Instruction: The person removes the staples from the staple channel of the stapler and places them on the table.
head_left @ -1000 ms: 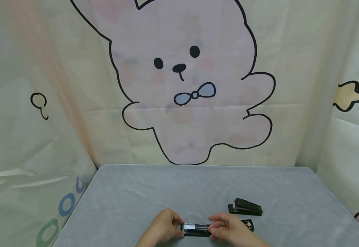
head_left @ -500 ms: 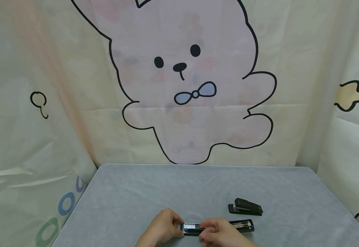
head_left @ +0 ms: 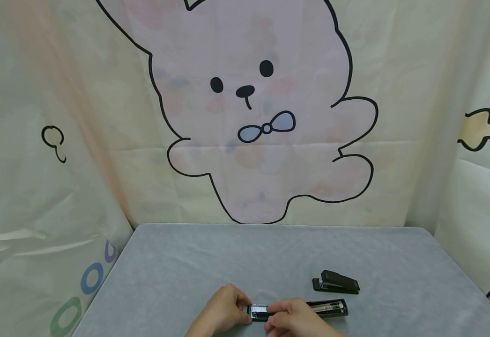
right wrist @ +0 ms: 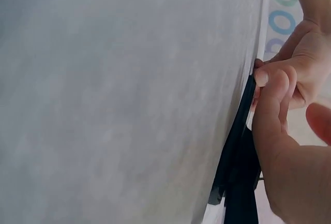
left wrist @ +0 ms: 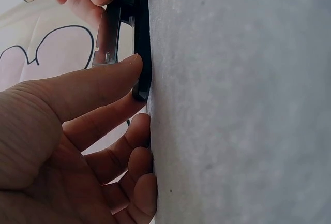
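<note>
A black stapler [head_left: 328, 307], opened out flat, lies lengthwise near the table's front, its metal staple track [head_left: 259, 311] showing on the left part. My left hand [head_left: 224, 308] pinches its left end; in the left wrist view the thumb lies over the tip of the black base [left wrist: 143, 38], with the other fingers beside it on the cloth. My right hand [head_left: 293, 318] covers the middle of the stapler, index finger on the far side and thumb on the near side of the track. Whatever sits under those fingertips is hidden.
A second black stapler [head_left: 336, 282], closed, rests just behind the right end of the opened one. The table [head_left: 177, 262] has a grey-blue cloth cover. Printed curtains [head_left: 397, 187] hang close behind it and at both sides.
My right hand has slid left along the stapler toward my left hand, uncovering more of the right part. The left hand keeps its grip, and neither stapler has moved noticeably.
</note>
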Demonstrator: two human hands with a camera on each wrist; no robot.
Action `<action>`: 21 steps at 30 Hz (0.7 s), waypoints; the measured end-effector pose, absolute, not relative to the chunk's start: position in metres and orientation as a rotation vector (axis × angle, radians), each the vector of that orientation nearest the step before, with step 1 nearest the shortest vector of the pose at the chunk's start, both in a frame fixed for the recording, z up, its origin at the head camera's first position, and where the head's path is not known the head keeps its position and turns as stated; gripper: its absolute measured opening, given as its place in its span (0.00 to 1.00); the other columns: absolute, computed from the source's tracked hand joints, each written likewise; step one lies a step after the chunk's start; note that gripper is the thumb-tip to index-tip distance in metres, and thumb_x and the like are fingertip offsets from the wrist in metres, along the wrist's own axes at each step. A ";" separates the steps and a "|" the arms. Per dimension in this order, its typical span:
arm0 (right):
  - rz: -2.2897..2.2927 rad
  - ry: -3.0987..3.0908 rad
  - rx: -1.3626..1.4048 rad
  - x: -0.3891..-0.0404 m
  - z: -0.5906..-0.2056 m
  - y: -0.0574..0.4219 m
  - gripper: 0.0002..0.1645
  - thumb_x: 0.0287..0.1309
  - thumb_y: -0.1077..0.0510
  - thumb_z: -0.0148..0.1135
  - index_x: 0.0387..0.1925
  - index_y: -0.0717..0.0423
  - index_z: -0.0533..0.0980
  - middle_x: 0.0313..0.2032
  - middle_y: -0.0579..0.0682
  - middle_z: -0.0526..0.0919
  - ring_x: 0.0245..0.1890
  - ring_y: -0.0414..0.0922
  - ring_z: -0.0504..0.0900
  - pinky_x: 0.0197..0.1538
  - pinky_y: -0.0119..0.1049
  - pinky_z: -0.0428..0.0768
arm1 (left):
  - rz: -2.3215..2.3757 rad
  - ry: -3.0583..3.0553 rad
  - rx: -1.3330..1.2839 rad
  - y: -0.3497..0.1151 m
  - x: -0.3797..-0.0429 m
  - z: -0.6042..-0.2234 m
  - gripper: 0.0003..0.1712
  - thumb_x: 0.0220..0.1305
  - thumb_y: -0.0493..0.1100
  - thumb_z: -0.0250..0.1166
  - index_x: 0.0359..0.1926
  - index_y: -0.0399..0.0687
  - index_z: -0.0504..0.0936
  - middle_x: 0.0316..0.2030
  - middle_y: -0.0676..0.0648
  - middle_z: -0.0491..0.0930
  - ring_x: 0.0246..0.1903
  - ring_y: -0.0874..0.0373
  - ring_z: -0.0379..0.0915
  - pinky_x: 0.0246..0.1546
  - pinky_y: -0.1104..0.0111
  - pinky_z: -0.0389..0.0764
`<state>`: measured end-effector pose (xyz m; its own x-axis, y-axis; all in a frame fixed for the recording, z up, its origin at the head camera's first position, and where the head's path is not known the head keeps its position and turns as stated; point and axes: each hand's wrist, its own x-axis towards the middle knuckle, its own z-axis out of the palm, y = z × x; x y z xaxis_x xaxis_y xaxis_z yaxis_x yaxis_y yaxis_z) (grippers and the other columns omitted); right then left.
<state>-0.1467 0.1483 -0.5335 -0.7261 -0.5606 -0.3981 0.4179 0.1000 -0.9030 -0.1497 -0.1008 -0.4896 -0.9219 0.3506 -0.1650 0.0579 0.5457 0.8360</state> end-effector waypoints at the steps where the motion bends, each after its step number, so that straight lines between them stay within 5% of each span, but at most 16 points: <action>1: -1.715 1.663 -0.119 -0.146 -0.532 0.147 0.29 0.66 0.57 0.65 0.60 0.74 0.76 0.42 0.58 0.90 0.36 0.41 0.88 0.42 0.35 0.86 | 1.322 2.475 0.340 -0.101 -0.150 -0.490 0.13 0.43 0.27 0.81 0.33 0.39 0.91 0.16 0.53 0.74 0.17 0.62 0.66 0.19 0.70 0.64; 21: -1.795 1.615 0.094 -0.131 -0.494 0.133 0.17 0.68 0.61 0.63 0.53 0.68 0.81 0.38 0.53 0.90 0.35 0.40 0.90 0.43 0.33 0.86 | 1.317 2.514 0.362 -0.101 -0.148 -0.490 0.14 0.42 0.28 0.81 0.34 0.38 0.91 0.16 0.54 0.74 0.18 0.62 0.67 0.20 0.70 0.66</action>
